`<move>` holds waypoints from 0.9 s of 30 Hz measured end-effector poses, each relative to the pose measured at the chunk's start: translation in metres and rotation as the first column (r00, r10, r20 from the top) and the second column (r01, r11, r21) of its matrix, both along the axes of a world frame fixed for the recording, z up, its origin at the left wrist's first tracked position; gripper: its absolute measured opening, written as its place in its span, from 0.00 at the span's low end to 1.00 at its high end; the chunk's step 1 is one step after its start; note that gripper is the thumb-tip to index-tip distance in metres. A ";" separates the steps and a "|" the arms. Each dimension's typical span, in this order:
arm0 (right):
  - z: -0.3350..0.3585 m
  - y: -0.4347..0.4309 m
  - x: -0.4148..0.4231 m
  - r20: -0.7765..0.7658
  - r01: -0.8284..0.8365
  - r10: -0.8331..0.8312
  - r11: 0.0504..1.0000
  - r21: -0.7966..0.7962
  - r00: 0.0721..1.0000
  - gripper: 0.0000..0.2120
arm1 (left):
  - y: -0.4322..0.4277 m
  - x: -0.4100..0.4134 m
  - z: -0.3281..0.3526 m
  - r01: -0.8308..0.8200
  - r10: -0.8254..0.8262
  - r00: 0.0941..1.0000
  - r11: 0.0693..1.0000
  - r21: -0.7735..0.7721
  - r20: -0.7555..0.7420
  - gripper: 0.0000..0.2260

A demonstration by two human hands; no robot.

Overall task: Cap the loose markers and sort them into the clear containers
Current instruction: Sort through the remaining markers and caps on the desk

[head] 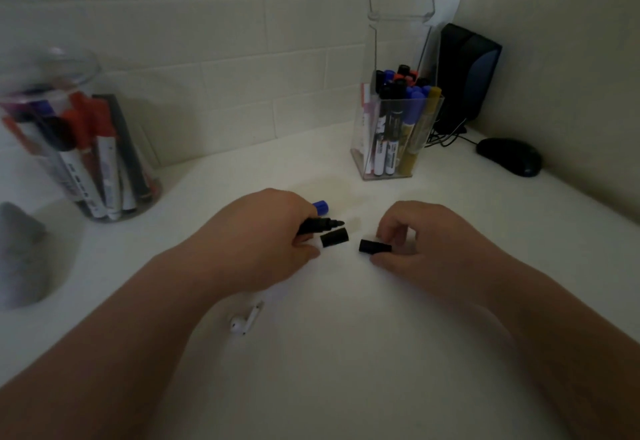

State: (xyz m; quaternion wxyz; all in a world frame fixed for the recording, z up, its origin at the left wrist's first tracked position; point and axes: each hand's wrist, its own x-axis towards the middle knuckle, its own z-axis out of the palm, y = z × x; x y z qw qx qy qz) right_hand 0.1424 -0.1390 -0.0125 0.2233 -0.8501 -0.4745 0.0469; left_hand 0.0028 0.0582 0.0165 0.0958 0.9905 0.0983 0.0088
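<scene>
My left hand [263,235] grips an uncapped black marker [320,225] with its tip pointing right. Just below that tip a black cap [334,237] lies on the white desk. My right hand [419,238] pinches a second black cap [374,246], its open end facing left toward the marker. A blue cap or marker end [321,207] pokes out behind my left hand; the rest is hidden. A round clear jar [45,93] at the left and a square clear container [431,134] at the back right both hold several markers.
A white earbud [244,320] lies on the desk below my left wrist. At the far left stands a grey object [20,252]. A black speaker [467,72] and a black mouse [509,156] with cables sit in the back right corner. A tiled wall runs behind.
</scene>
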 end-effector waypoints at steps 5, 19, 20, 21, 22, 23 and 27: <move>0.015 -0.003 -0.015 -0.068 -0.063 0.078 0.977 0.204 0.995 0.16 | -0.002 -0.005 -0.002 0.190 -0.152 0.966 0.966 -0.176 0.209 0.08; 0.053 -0.017 -0.032 -0.056 -0.295 0.320 0.917 0.270 0.946 0.08 | -0.017 -0.012 0.018 0.365 -0.192 0.931 0.527 -0.768 0.310 0.20; 0.056 -0.019 -0.033 -0.042 -0.314 0.336 0.911 0.267 0.941 0.08 | -0.018 -0.012 0.018 0.362 -0.218 0.932 0.483 -0.797 0.291 0.19; 0.057 -0.020 -0.034 -0.023 -0.329 0.346 0.908 0.259 0.938 0.08 | -0.018 -0.013 0.019 0.350 -0.237 0.934 0.443 -0.825 0.269 0.19; 0.058 -0.021 -0.035 -0.002 -0.335 0.345 0.911 0.242 0.939 0.08 | -0.017 -0.014 0.019 0.341 -0.250 0.934 0.419 -0.842 0.254 0.19; 0.059 -0.020 -0.036 0.013 -0.324 0.329 0.922 0.210 0.944 0.08 | -0.017 -0.015 0.020 0.339 -0.255 0.934 0.424 -0.840 0.249 0.19; 0.055 -0.011 -0.050 0.074 -0.254 0.249 0.965 0.070 0.966 0.16 | -0.012 -0.023 0.029 0.420 -0.271 0.906 0.664 -0.618 0.325 0.20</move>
